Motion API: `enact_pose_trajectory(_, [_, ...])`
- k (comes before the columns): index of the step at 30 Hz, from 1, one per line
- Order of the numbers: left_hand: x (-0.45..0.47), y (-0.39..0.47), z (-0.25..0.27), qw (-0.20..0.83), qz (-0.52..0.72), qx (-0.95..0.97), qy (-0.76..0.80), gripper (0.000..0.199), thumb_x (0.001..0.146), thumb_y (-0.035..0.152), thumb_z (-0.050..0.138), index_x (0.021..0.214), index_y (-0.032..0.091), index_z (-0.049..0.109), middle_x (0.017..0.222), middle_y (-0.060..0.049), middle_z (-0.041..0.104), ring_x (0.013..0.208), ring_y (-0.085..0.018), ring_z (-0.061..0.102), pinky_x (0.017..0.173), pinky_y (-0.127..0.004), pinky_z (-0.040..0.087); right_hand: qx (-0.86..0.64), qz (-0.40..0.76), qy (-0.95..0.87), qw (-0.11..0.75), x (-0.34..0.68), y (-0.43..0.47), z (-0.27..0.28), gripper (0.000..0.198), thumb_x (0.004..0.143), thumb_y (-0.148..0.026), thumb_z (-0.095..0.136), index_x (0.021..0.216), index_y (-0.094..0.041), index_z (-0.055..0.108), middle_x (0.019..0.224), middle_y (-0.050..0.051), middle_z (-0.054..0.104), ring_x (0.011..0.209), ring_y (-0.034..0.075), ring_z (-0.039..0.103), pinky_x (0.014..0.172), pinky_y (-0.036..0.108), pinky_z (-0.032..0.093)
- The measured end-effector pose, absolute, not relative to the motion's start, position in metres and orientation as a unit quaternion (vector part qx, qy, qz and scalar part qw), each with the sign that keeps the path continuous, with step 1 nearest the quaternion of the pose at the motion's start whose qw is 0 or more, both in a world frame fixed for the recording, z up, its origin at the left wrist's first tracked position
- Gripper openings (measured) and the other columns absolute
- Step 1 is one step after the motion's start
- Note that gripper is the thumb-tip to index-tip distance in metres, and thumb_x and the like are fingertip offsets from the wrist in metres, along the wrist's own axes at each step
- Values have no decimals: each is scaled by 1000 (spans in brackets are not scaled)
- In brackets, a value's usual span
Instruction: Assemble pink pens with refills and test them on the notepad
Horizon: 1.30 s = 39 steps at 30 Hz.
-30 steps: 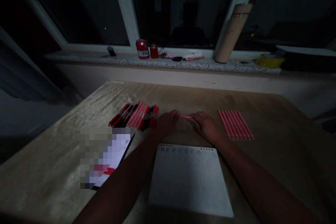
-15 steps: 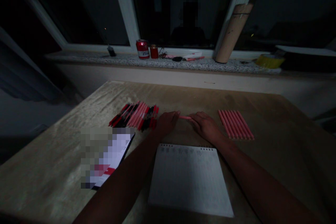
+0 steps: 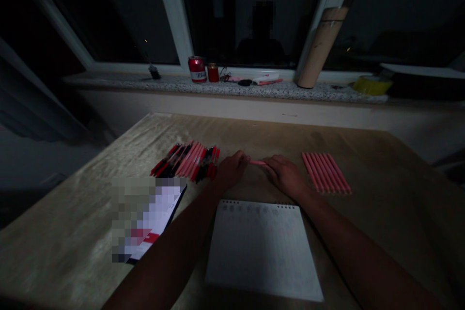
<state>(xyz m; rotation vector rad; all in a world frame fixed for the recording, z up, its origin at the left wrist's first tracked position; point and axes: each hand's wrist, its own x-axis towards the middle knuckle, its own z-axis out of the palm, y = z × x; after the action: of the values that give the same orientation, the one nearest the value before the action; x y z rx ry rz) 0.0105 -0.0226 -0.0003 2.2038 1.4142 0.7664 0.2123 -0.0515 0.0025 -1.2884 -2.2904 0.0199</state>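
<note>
Between my two hands, just beyond the notepad, lies a pink pen or pencil (image 3: 257, 162), held crosswise. My left hand (image 3: 234, 167) is closed on its left end, and my right hand (image 3: 283, 172) closes on its right end; both grips partly hide it. Left of my left hand, red, black and pink pens (image 3: 189, 161) lie side by side in a row. To the right of my right hand, several pink pencils or pens (image 3: 326, 172) are lined up evenly. The spiral notepad (image 3: 263, 252) lies flat between my forearms.
A phone with a lit screen (image 3: 160, 223) lies beside my left forearm. On the windowsill (image 3: 225, 88) stand a red can (image 3: 197, 69), a small red jar (image 3: 212, 72), a leaning cardboard tube (image 3: 322, 48) and a roll of yellow tape (image 3: 372, 85).
The fingers of my left hand have shifted slightly at the left end of the pink pen or pencil. My right hand stays in place, and the rows look the same.
</note>
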Motion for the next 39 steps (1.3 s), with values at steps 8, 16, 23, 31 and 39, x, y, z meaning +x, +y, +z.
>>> enact_pose_trajectory(8, [11, -21, -4, 168, 262, 802, 510, 45, 93, 46, 21, 77, 18, 52, 68, -2, 57, 65, -15, 54, 61, -26, 34, -460, 12, -848, 262, 213, -49, -1, 27, 92, -28, 43, 107, -18, 64, 88, 9, 65, 85, 19, 56, 77, 31, 42])
enact_pose_trajectory(16, [11, -22, 1, 194, 284, 789, 509, 42, 91, 47, 26, 72, 18, 50, 63, 0, 54, 61, -14, 50, 57, -25, 32, -471, 4, -844, 255, 214, -50, 0, 29, 93, -30, 41, 105, -17, 64, 86, 9, 64, 83, 20, 56, 74, 30, 42])
enact_pose_trajectory(23, [9, -24, 1, 241, 307, 778, 492, 35, 85, 51, 41, 86, 17, 52, 70, 1, 58, 63, -12, 52, 56, -22, 33, -478, -1, -840, 255, 216, -49, 1, 28, 92, -29, 42, 104, -17, 64, 84, 9, 63, 80, 19, 55, 73, 29, 42])
enact_pose_trajectory(31, [8, -20, -6, 213, 299, 793, 487, 38, 86, 52, 37, 83, 17, 53, 71, 0, 59, 66, -13, 53, 57, -23, 33, -482, -2, -839, 254, 216, -48, -2, 29, 92, -31, 41, 103, -18, 64, 84, 9, 63, 81, 20, 56, 73, 30, 42])
enact_pose_trajectory(39, [11, -20, -4, 195, 295, 788, 503, 44, 87, 53, 33, 70, 17, 50, 61, 1, 51, 59, -12, 50, 55, -24, 29, -477, -4, -841, 255, 215, -49, -1, 28, 92, -29, 41, 103, -18, 64, 85, 9, 63, 82, 19, 56, 74, 30, 42])
